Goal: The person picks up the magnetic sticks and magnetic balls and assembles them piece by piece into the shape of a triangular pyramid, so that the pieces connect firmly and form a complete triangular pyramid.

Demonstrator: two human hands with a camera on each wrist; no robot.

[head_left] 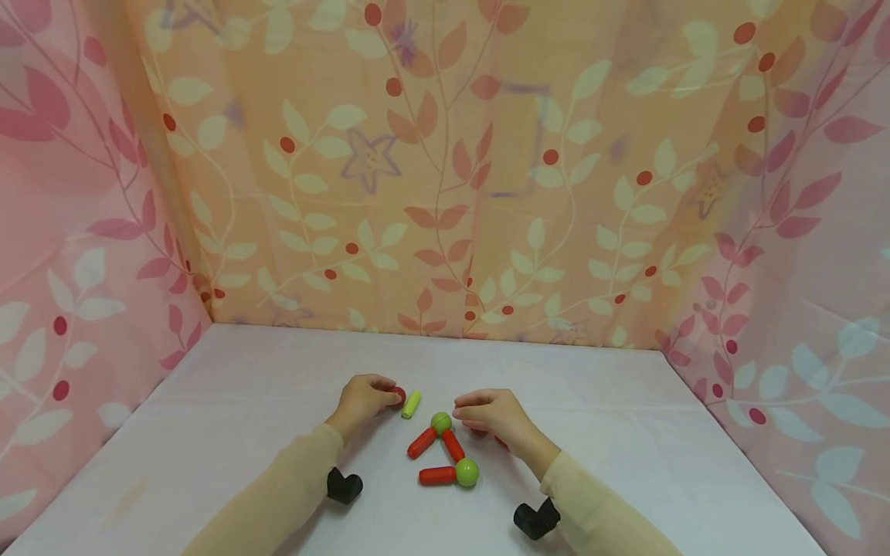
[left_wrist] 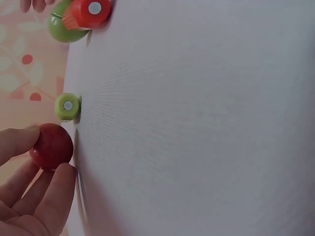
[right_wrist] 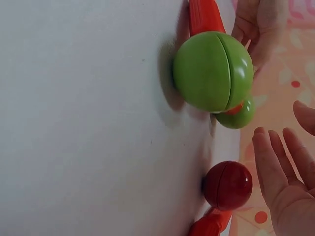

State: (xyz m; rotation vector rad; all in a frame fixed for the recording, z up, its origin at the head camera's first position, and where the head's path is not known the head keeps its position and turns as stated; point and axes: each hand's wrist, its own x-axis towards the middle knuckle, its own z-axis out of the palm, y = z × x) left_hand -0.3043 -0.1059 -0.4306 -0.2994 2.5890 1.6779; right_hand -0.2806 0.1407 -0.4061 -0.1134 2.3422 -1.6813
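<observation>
My left hand [head_left: 361,401] [left_wrist: 39,199] pinches a dark red ball [head_left: 399,396] [left_wrist: 52,147] between thumb and fingers. Just right of that ball lies a yellow-green stick [head_left: 411,405] [left_wrist: 67,106]. Two red sticks [head_left: 421,443] [head_left: 453,445] meet at a green ball [head_left: 441,422]; the right one reaches a nearer green ball [head_left: 467,472] [right_wrist: 211,71], from which another red stick [head_left: 436,476] points left. My right hand [head_left: 504,421] [right_wrist: 290,189] hovers with extended fingers, holding nothing, beside another dark red ball [right_wrist: 229,186] with a red stick [right_wrist: 209,226] behind it.
The pieces lie on a white tabletop [head_left: 278,363]. A patterned orange curtain [head_left: 445,193] hangs along the back edge, with pink curtains [head_left: 62,216] [head_left: 799,255] at both sides. Black wrist mounts [head_left: 344,486] [head_left: 536,519] sit under both sleeves.
</observation>
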